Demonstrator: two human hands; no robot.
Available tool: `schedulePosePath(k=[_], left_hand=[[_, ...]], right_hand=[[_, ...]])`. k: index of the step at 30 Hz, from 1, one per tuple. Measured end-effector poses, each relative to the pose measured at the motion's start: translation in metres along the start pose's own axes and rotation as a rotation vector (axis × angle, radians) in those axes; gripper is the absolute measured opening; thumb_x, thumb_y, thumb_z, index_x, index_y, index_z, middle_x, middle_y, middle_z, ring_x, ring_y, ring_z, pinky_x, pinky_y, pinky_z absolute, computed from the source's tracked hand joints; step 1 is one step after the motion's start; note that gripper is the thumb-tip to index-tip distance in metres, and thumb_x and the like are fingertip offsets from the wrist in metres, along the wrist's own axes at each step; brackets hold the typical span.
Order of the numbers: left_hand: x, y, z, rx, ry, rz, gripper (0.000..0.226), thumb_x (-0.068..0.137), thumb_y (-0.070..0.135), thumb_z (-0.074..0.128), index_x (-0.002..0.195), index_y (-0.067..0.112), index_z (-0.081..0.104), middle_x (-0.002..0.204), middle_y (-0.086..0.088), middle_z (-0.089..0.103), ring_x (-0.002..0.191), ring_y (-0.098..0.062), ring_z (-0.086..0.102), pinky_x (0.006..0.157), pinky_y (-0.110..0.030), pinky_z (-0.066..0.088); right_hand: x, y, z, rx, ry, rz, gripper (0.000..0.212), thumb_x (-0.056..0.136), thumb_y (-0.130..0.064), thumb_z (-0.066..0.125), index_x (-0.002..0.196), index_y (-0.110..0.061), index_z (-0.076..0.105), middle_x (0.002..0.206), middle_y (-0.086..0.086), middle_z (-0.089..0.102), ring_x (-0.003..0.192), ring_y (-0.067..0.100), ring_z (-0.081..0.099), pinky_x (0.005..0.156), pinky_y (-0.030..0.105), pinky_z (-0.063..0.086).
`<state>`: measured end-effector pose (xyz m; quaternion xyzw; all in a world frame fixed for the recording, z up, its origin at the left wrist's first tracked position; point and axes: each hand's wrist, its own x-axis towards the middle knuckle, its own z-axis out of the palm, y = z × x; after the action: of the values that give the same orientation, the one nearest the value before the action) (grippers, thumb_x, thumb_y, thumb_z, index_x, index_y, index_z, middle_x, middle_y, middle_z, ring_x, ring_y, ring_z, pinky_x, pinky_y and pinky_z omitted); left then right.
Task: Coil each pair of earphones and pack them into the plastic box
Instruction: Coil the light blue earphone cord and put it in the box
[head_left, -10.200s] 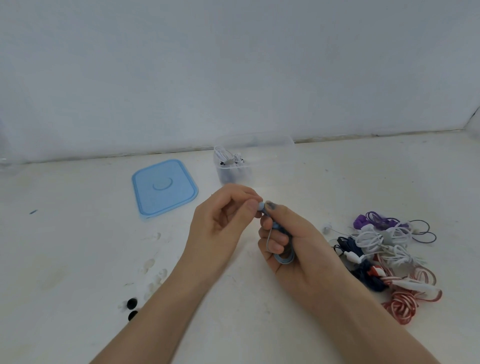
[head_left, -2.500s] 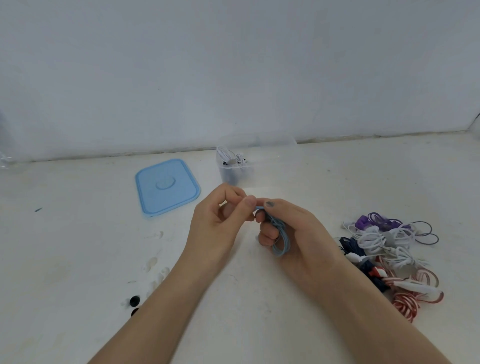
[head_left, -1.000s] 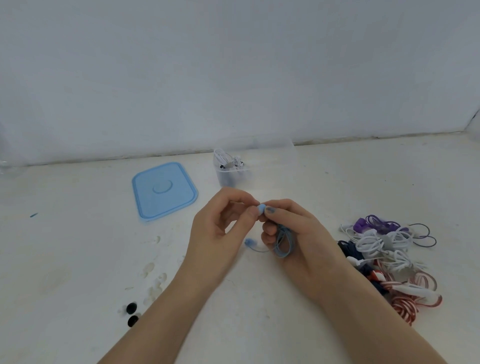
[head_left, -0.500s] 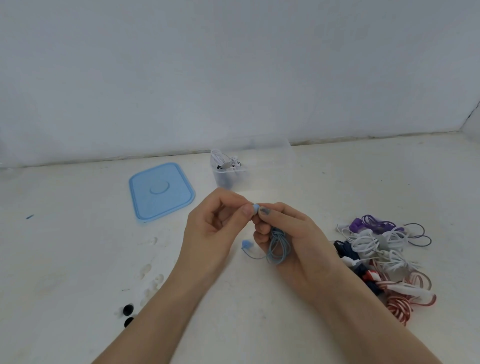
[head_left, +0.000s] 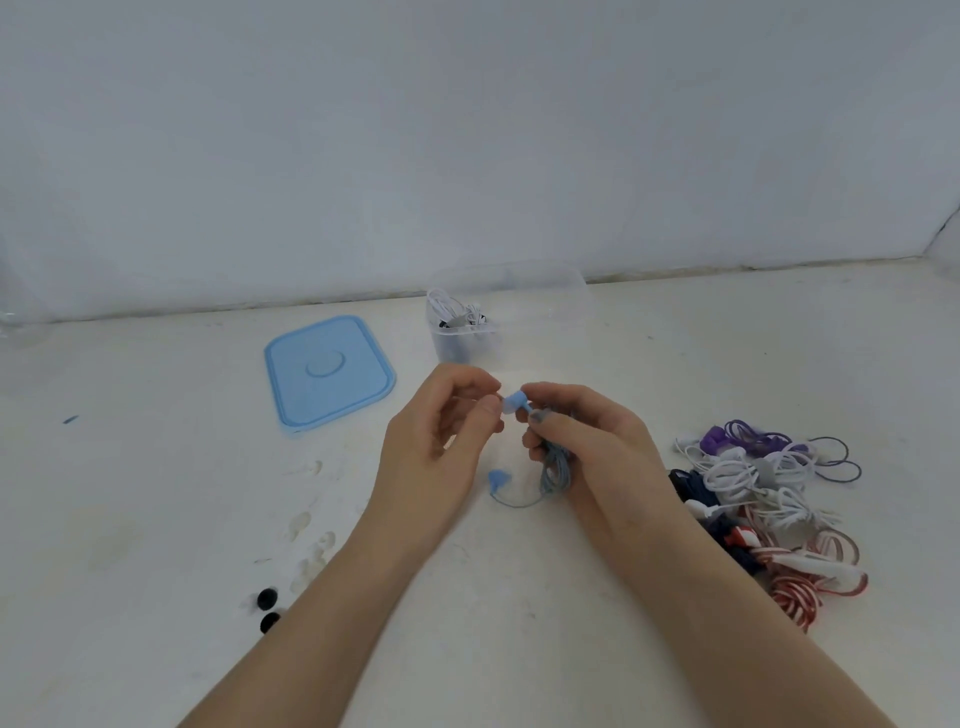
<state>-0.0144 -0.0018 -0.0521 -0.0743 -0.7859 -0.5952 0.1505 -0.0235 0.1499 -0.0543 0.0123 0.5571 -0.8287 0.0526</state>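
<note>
My right hand (head_left: 597, 457) grips a coiled bundle of blue earphones (head_left: 555, 470) over the middle of the white table. One blue earbud (head_left: 514, 402) sticks up between both hands, and my left hand (head_left: 441, 441) pinches it with thumb and forefinger. The second earbud (head_left: 498, 478) dangles on a short loop of cable below the hands. Behind them stands the clear plastic box (head_left: 550, 291), with white and dark coiled earphones (head_left: 460, 317) in its left end.
A blue lid (head_left: 327, 371) lies flat to the left of the box. A heap of purple, white, navy and red-striped earphones (head_left: 769, 499) lies at the right. Two small black ear tips (head_left: 267, 608) sit near my left forearm. A wall closes the back.
The blue cable has been wound into a tighter bundle in my right hand. One earbud has come loose and hangs below, and the other now stands up between the fingertips.
</note>
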Motion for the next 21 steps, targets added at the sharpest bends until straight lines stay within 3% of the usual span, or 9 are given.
schedulePosePath(k=[3, 7, 10, 12, 15, 18, 21], left_hand=[[0.003, -0.006, 0.002, 0.062, -0.009, -0.061, 0.011, 0.095, 0.014, 0.067, 0.097, 0.024, 0.064, 0.090, 0.011, 0.072, 0.083, -0.012, 0.071, 0.079, -0.026, 0.055], [0.005, -0.011, 0.002, 0.125, 0.007, -0.111, 0.013, 0.094, 0.013, 0.066, 0.095, 0.026, 0.064, 0.088, 0.010, 0.071, 0.082, -0.011, 0.070, 0.075, -0.020, 0.054], [0.003, -0.012, -0.002, 0.199, -0.035, -0.125, 0.026, 0.091, 0.003, 0.058, 0.096, 0.028, 0.065, 0.090, 0.010, 0.071, 0.082, -0.005, 0.066, 0.071, -0.008, 0.048], [0.003, -0.009, -0.007, 0.248, -0.115, -0.128, 0.033, 0.091, -0.002, 0.049, 0.098, 0.025, 0.065, 0.094, 0.009, 0.072, 0.085, -0.001, 0.066, 0.074, -0.006, 0.046], [0.005, -0.004, -0.014, 0.279, -0.252, -0.161, 0.036, 0.093, -0.001, 0.042, 0.108, 0.025, 0.062, 0.105, 0.008, 0.069, 0.094, 0.000, 0.064, 0.086, -0.018, 0.047], [0.008, -0.002, -0.022, 0.409, -0.501, -0.090, 0.049, 0.093, 0.005, 0.054, 0.132, 0.035, 0.053, 0.119, 0.009, 0.058, 0.106, -0.001, 0.056, 0.092, -0.021, 0.046], [0.011, 0.001, -0.028, 0.550, -0.675, -0.017, 0.070, 0.085, 0.013, 0.070, 0.144, 0.038, 0.042, 0.125, 0.012, 0.048, 0.107, 0.009, 0.048, 0.090, -0.010, 0.041]], right_hand=[[-0.001, 0.006, 0.000, -0.131, 0.001, -0.046, 0.025, 0.090, 0.007, 0.061, 0.102, -0.009, 0.075, 0.087, 0.007, 0.073, 0.077, 0.017, 0.069, 0.073, 0.025, 0.053], [-0.003, 0.009, -0.002, -0.316, 0.007, -0.101, 0.026, 0.090, 0.003, 0.062, 0.101, -0.018, 0.074, 0.089, -0.004, 0.075, 0.086, 0.017, 0.073, 0.083, 0.030, 0.057], [-0.011, 0.011, 0.000, -0.641, 0.026, -0.191, 0.019, 0.091, -0.011, 0.066, 0.100, -0.027, 0.072, 0.092, -0.012, 0.071, 0.088, -0.001, 0.065, 0.078, 0.012, 0.048], [-0.016, 0.008, 0.000, -0.907, 0.045, -0.282, 0.018, 0.091, -0.018, 0.064, 0.104, -0.029, 0.069, 0.098, -0.015, 0.066, 0.093, -0.001, 0.059, 0.076, 0.009, 0.042], [-0.021, -0.002, -0.002, -1.239, -0.029, -0.280, 0.034, 0.091, -0.029, 0.060, 0.124, -0.036, 0.060, 0.107, -0.011, 0.056, 0.104, 0.012, 0.051, 0.084, 0.024, 0.041], [-0.024, -0.015, -0.004, -1.358, -0.140, -0.116, 0.055, 0.090, -0.032, 0.058, 0.142, -0.041, 0.043, 0.111, -0.005, 0.048, 0.107, 0.017, 0.052, 0.085, 0.030, 0.045], [-0.024, -0.026, -0.007, -1.387, -0.190, -0.067, 0.054, 0.090, -0.014, 0.054, 0.140, -0.032, 0.047, 0.111, -0.001, 0.052, 0.107, 0.019, 0.054, 0.079, 0.026, 0.039]])
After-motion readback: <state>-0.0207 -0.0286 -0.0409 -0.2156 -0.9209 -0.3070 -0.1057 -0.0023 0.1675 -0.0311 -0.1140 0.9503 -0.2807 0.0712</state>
